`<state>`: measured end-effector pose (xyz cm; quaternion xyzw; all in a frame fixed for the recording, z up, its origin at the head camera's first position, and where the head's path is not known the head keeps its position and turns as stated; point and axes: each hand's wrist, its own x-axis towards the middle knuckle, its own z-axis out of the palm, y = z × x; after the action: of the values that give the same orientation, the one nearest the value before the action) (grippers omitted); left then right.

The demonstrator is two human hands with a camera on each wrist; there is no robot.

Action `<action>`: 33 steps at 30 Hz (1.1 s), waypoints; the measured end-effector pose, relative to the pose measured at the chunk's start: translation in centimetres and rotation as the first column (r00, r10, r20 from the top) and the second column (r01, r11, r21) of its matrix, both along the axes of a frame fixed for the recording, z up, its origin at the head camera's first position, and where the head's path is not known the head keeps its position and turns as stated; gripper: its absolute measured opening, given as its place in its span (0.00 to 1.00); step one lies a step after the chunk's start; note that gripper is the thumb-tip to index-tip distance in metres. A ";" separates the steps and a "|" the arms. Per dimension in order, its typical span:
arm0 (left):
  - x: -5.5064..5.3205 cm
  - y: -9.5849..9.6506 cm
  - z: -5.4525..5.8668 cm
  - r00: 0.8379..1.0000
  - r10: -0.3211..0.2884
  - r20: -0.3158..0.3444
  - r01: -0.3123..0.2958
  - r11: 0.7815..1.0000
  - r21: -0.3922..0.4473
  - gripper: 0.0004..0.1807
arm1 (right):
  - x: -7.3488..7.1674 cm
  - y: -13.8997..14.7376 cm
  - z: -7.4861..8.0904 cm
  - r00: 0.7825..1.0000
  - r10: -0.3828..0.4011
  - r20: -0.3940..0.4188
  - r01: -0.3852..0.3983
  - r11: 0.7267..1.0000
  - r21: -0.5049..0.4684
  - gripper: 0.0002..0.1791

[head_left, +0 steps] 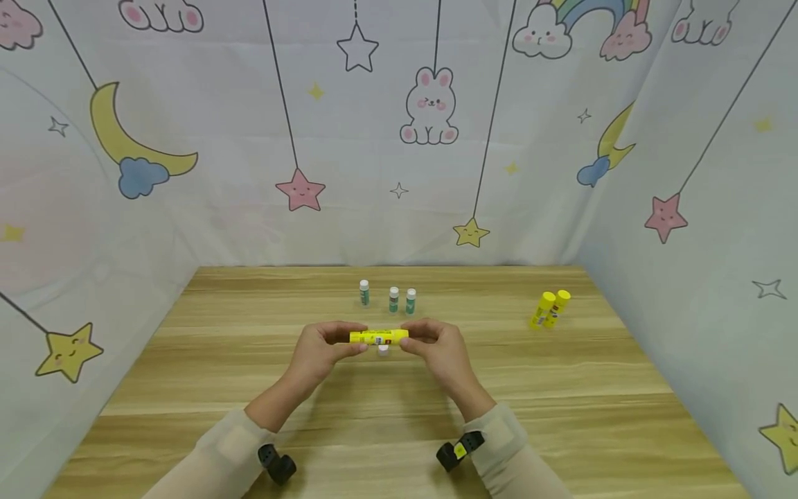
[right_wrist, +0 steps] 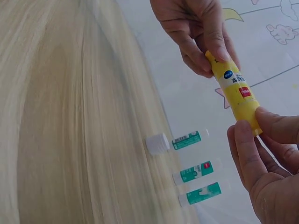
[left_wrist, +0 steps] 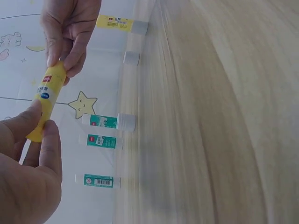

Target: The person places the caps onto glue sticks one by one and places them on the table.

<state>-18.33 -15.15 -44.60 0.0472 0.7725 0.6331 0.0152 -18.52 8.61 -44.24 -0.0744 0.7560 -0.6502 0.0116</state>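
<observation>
A yellow glue stick [head_left: 379, 337] lies level in the air between both hands, its label facing the head camera. The left hand [head_left: 315, 355] pinches its left end between thumb and fingers. At the opposite end, the thumb and fingers of the right hand [head_left: 446, 352] grip it. Below and just behind the stick, a short white ribbed cylinder [right_wrist: 157, 144] stands on the table, partly covered by the stick in the head view. Both wrist views show the glue stick tilted, with fingertips around each end.
Three green glue sticks with white tops stand behind the hands, one [head_left: 364, 294] slightly left of the other pair [head_left: 394, 300]. Two yellow glue sticks [head_left: 542, 310] stand close together at the right of the wooden table [head_left: 561, 430]. Patterned cloth [head_left: 374, 229] hangs behind and alongside.
</observation>
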 end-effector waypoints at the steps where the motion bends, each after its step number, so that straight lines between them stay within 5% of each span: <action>1: 0.0 0.0 0.0 1.000 0.007 0.000 -0.007 1.000 0.000 0.18 | -0.1 0.1 0.0 1.000 -0.010 0.000 0.010 1.000 0.001 0.13; 12: 0.0 -0.3 -0.5 0.999 0.013 -0.052 -0.014 1.000 -0.019 0.20 | -0.4 1.8 0.0 0.999 -0.041 -0.018 0.041 0.998 0.046 0.12; 17: 0.0 -0.6 -0.7 0.997 0.011 -0.075 -0.013 0.999 -0.035 0.19 | -0.9 3.3 0.2 0.993 -0.088 -0.075 0.100 0.980 0.171 0.12; 26: -0.2 -0.8 -0.7 0.998 0.015 -0.066 -0.015 1.000 -0.002 0.13 | -2.3 6.6 1.5 0.966 -0.143 -0.215 0.223 0.883 0.412 0.12; 33: -0.6 -0.8 -0.8 0.996 0.041 -0.078 -0.043 0.999 -0.027 0.13 | -3.5 9.6 3.1 0.948 -0.112 -0.299 0.272 0.770 0.577 0.12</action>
<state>-18.91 -15.95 -45.40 0.0550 0.7824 0.6198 -0.0274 -21.98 18.26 -41.16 -0.0687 0.9242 -0.3539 -0.1262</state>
